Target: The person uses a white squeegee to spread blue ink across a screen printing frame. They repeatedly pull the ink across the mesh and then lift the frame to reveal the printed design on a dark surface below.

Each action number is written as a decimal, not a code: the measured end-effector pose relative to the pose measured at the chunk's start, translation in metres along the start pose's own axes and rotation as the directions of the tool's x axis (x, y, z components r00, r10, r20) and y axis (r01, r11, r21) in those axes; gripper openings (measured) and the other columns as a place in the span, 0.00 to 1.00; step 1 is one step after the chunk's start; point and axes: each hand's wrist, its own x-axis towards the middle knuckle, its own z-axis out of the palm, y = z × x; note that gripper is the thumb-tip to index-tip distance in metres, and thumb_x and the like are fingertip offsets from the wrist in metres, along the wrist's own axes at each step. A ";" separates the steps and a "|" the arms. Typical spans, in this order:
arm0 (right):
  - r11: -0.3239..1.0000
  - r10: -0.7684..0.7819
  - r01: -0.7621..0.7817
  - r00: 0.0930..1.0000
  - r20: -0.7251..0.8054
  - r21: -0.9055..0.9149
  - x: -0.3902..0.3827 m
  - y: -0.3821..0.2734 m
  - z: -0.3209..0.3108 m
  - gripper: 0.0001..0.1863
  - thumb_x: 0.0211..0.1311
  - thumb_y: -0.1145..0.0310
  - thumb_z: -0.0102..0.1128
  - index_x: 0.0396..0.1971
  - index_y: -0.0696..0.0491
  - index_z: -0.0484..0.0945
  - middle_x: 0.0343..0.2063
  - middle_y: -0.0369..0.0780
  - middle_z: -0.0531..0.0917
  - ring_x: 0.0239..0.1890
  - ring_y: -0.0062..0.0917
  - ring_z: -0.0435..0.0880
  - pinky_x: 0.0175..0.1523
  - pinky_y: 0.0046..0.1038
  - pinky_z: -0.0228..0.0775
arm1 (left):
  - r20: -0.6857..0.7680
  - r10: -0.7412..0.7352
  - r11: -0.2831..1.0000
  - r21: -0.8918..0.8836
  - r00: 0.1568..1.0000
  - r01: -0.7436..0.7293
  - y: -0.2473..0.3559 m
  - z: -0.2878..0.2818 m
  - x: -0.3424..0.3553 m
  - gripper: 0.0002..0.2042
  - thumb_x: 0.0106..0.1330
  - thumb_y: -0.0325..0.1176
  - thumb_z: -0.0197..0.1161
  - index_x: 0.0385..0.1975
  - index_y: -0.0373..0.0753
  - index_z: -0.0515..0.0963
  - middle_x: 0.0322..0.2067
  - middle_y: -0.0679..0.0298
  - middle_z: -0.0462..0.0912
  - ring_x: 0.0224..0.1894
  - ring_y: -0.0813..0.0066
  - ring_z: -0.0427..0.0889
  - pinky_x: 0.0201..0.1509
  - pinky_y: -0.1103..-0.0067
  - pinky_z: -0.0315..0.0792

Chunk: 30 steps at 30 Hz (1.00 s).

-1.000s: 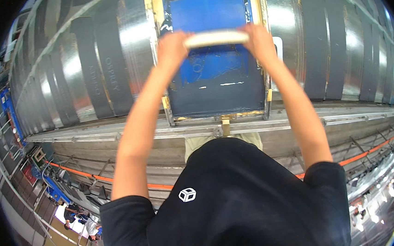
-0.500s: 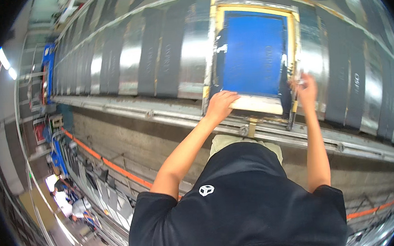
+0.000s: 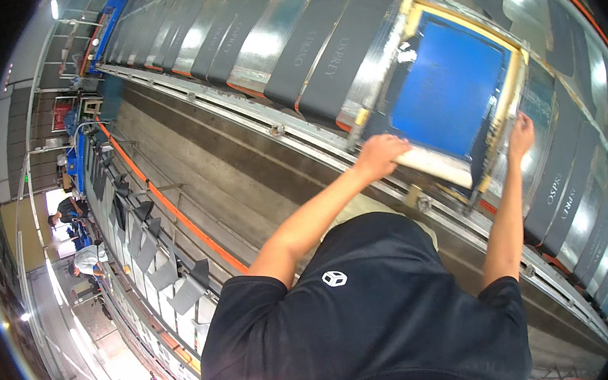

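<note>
A screen printing frame (image 3: 521, 76) with a blue mesh (image 3: 446, 86) and a yellow inner border lies tilted over the long metal table. Along the near end of the mesh runs a pale, cream-coloured bar (image 3: 434, 166). My left hand (image 3: 384, 155) is closed over the left end of this bar, its fingertips resting on top. At the frame's right side, my right hand (image 3: 520, 136) has its fingers curled round the edge. What lies beneath the frame is hidden.
Dark printed panels (image 3: 339, 48) lie in a row on the shiny table. A metal rail (image 3: 241, 116) follows its near edge. Behind me on the left are an orange rail (image 3: 177, 207), hanging dark pieces (image 3: 190, 288) and two people (image 3: 84, 257) farther off.
The view has turned, and the frame now sits farther right and more slanted. My right hand was blurred beside the frame and now grips its edge. My left hand stays on the pale bar.
</note>
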 end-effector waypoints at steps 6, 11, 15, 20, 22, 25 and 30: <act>0.988 0.075 -0.082 0.995 0.058 0.130 -0.093 -0.176 0.153 0.14 0.73 0.58 0.57 0.46 0.50 0.84 0.41 0.45 0.88 0.45 0.39 0.86 0.53 0.36 0.74 | 0.071 -0.080 0.991 0.110 0.994 0.072 -0.145 -0.122 -0.047 0.26 0.51 0.20 0.65 0.53 0.46 0.82 0.52 0.63 0.86 0.56 0.62 0.82 0.60 0.67 0.76; 0.974 0.197 -0.208 0.974 0.113 0.094 -0.134 -0.248 0.245 0.14 0.74 0.57 0.56 0.45 0.51 0.84 0.34 0.45 0.87 0.36 0.35 0.85 0.46 0.36 0.74 | 0.125 -0.058 0.991 0.128 0.990 0.042 -0.249 -0.197 -0.068 0.24 0.54 0.25 0.68 0.53 0.50 0.83 0.51 0.67 0.86 0.54 0.63 0.82 0.56 0.67 0.77; 0.969 0.222 -0.234 0.966 0.134 0.084 -0.152 -0.278 0.273 0.13 0.74 0.59 0.56 0.45 0.51 0.83 0.29 0.44 0.85 0.30 0.32 0.81 0.41 0.35 0.72 | 0.146 -0.089 0.983 0.170 0.985 0.064 -0.277 -0.221 -0.076 0.26 0.52 0.23 0.68 0.55 0.50 0.83 0.53 0.70 0.85 0.54 0.65 0.82 0.56 0.68 0.78; 0.973 0.229 -0.229 0.969 0.096 -0.007 -0.157 -0.286 0.285 0.11 0.73 0.61 0.57 0.45 0.49 0.83 0.25 0.44 0.84 0.27 0.33 0.81 0.39 0.37 0.72 | 0.168 -0.129 0.985 0.137 0.977 0.106 -0.292 -0.235 -0.078 0.30 0.49 0.20 0.67 0.56 0.52 0.82 0.55 0.71 0.84 0.57 0.66 0.80 0.56 0.68 0.76; 0.972 0.235 -0.232 0.968 0.089 -0.039 -0.158 -0.285 0.288 0.11 0.73 0.61 0.56 0.45 0.49 0.83 0.25 0.46 0.84 0.27 0.36 0.82 0.39 0.39 0.72 | 0.140 -0.155 0.981 0.136 0.978 0.136 -0.294 -0.241 -0.081 0.31 0.48 0.20 0.66 0.56 0.52 0.82 0.55 0.71 0.84 0.57 0.66 0.80 0.56 0.68 0.76; 0.972 0.232 -0.227 0.969 0.088 -0.060 -0.158 -0.284 0.293 0.12 0.73 0.60 0.55 0.46 0.48 0.83 0.27 0.49 0.85 0.31 0.44 0.85 0.41 0.43 0.73 | 0.118 -0.138 0.979 0.164 0.983 0.118 -0.299 -0.247 -0.093 0.31 0.48 0.19 0.65 0.56 0.52 0.82 0.55 0.71 0.84 0.57 0.64 0.80 0.57 0.67 0.74; 0.972 0.234 -0.233 0.969 0.075 -0.030 -0.158 -0.286 0.293 0.13 0.74 0.57 0.55 0.47 0.47 0.83 0.29 0.49 0.86 0.34 0.46 0.86 0.43 0.42 0.74 | 0.155 -0.025 0.981 0.192 0.988 -0.005 -0.291 -0.243 -0.119 0.32 0.47 0.18 0.63 0.56 0.52 0.82 0.55 0.71 0.83 0.58 0.63 0.80 0.59 0.65 0.74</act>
